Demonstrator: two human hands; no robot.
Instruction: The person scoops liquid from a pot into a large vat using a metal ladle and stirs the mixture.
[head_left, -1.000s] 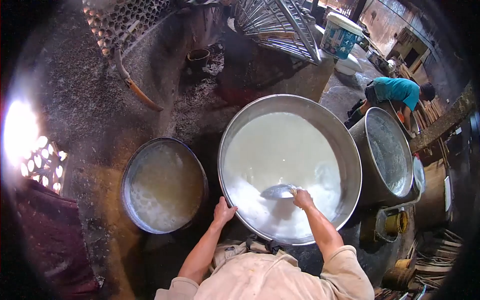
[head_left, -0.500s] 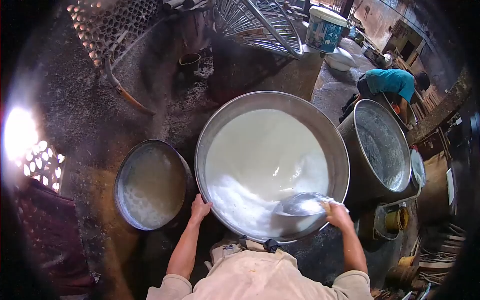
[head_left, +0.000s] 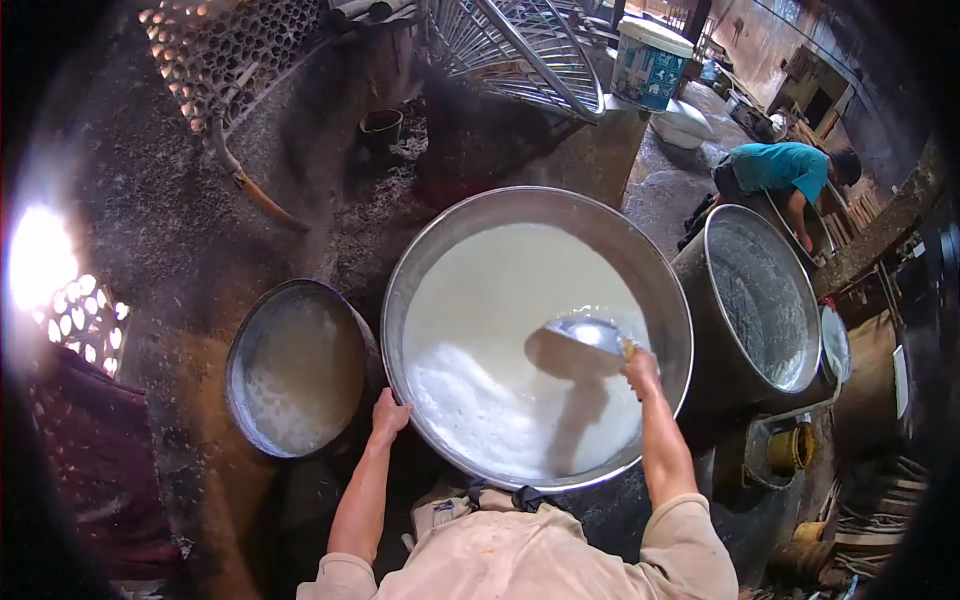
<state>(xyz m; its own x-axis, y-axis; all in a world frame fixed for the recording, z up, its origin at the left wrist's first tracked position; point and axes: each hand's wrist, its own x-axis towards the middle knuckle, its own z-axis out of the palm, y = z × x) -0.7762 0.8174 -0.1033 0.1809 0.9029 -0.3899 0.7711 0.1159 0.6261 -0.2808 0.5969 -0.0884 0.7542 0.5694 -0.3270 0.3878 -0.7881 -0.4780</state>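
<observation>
A wide metal pot [head_left: 664, 270] holds pale, milky liquid with white foam along its near and left side. My right hand [head_left: 641, 373] is closed on the handle of a metal scoop [head_left: 590, 333], over the right part of the liquid. The scoop casts a dark shadow on the surface. At the pot's lower left rim, my left hand [head_left: 390, 412] grips the edge with its fingers wrapped round it. Close to its left stands a smaller basin [head_left: 232, 372] of cloudy liquid with patches of foam.
A tall metal vat [head_left: 708, 262] stands right of the pot. Behind it a person [head_left: 785, 168] in a teal shirt bends over. A lidded bucket [head_left: 650, 68] and a white sack [head_left: 682, 124] are at the back. A yellowish container [head_left: 790, 448] sits lower right.
The scoop has moved up and away from the foam near the pot's lower right side. Since the earliest frame, the pot appears farther left in view. My left hand still holds its rim.
</observation>
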